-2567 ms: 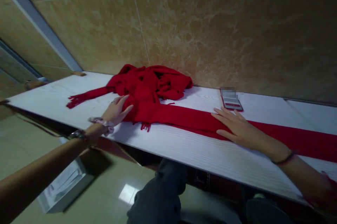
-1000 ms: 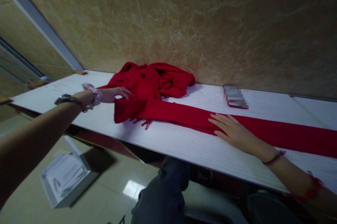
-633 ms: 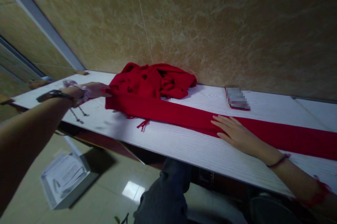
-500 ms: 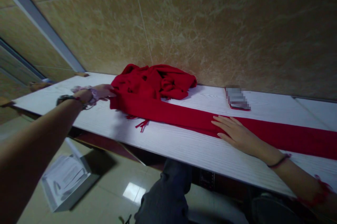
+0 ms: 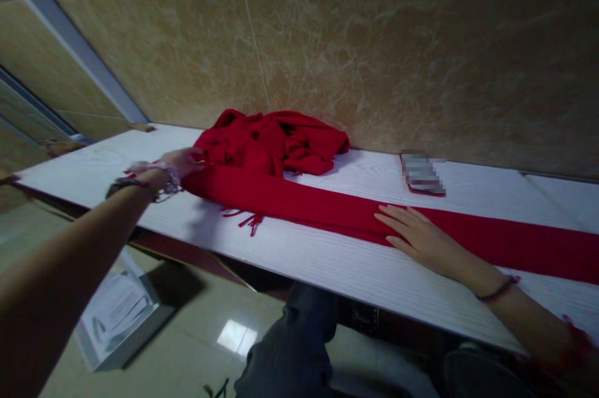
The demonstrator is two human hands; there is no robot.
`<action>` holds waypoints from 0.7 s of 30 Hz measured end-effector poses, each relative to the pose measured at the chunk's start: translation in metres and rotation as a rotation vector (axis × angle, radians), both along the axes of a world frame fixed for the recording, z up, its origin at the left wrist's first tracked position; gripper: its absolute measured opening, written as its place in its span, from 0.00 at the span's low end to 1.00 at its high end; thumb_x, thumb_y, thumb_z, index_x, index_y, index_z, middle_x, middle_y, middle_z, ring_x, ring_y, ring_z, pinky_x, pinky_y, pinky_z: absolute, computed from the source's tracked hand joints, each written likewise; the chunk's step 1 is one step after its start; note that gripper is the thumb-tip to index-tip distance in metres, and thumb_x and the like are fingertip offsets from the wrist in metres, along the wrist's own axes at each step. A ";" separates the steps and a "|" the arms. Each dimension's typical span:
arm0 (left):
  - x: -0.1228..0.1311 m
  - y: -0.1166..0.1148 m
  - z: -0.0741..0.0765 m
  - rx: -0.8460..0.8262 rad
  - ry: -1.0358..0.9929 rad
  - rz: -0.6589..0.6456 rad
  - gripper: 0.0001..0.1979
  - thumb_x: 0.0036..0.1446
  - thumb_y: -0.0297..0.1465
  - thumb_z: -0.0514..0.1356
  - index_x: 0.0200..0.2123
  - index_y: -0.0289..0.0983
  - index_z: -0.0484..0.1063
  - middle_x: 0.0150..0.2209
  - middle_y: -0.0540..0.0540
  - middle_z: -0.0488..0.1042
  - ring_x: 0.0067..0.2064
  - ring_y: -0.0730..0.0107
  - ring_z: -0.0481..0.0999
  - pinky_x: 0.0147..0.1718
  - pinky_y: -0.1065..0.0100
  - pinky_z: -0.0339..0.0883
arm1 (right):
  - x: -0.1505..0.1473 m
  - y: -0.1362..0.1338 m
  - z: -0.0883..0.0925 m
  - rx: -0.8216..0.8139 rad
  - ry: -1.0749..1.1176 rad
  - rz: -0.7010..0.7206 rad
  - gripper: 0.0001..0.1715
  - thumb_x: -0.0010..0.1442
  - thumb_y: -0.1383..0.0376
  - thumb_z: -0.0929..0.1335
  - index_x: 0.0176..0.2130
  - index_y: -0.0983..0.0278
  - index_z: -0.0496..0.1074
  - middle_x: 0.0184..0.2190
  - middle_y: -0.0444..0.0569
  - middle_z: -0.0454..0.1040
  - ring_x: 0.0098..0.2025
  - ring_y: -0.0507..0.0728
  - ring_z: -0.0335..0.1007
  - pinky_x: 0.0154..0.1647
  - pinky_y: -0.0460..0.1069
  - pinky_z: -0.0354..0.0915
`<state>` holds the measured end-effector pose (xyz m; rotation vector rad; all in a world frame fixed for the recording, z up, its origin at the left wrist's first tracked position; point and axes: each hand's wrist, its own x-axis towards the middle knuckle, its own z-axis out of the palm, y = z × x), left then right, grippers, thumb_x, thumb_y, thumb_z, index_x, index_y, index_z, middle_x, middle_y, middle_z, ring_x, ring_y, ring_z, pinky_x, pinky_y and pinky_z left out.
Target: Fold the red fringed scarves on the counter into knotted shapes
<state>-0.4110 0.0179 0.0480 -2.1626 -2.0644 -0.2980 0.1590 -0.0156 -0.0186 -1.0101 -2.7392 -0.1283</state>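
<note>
Red strip [image 5: 318, 208]: we see it lengthwise on the white tabletop [image 5: 299, 251].
Left hand [image 5: 185, 162]: at its left end; we cannot tell if gripping.
Right hand [image 5: 416, 234]: spread flat upon it.

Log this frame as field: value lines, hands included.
left hand: at left end of red strip, grip unclear
right hand: palm down on red strip
red strip: lengthwise along white tabletop, leaves frame at right
red cloth pile: bunched behind red strip
pixelated item: near wall
box: on floor, holding papers
</note>
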 end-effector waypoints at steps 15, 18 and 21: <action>0.216 -0.043 -0.035 -0.256 0.275 -0.545 0.26 0.60 0.36 0.47 0.61 0.42 0.49 0.63 0.43 0.48 0.63 0.57 0.43 0.57 0.47 0.42 | 0.020 -0.013 0.019 0.336 -0.141 0.011 0.30 0.54 0.82 0.51 0.52 0.74 0.64 0.53 0.59 0.66 0.55 0.57 0.61 0.52 0.51 0.64; 0.216 -0.041 -0.035 -0.332 0.289 -0.512 0.25 0.60 0.34 0.45 0.61 0.42 0.49 0.63 0.44 0.47 0.64 0.58 0.42 0.57 0.48 0.41 | 0.025 -0.020 0.017 0.261 -0.084 0.010 0.30 0.56 0.80 0.52 0.55 0.69 0.61 0.56 0.55 0.63 0.58 0.57 0.56 0.56 0.54 0.60; 0.207 -0.040 -0.034 -0.369 0.292 -0.506 0.25 0.60 0.33 0.44 0.61 0.45 0.49 0.63 0.46 0.46 0.64 0.58 0.39 0.57 0.47 0.39 | 0.031 -0.023 0.006 0.126 -0.063 0.039 0.33 0.56 0.79 0.53 0.58 0.63 0.58 0.57 0.51 0.61 0.60 0.56 0.53 0.56 0.56 0.59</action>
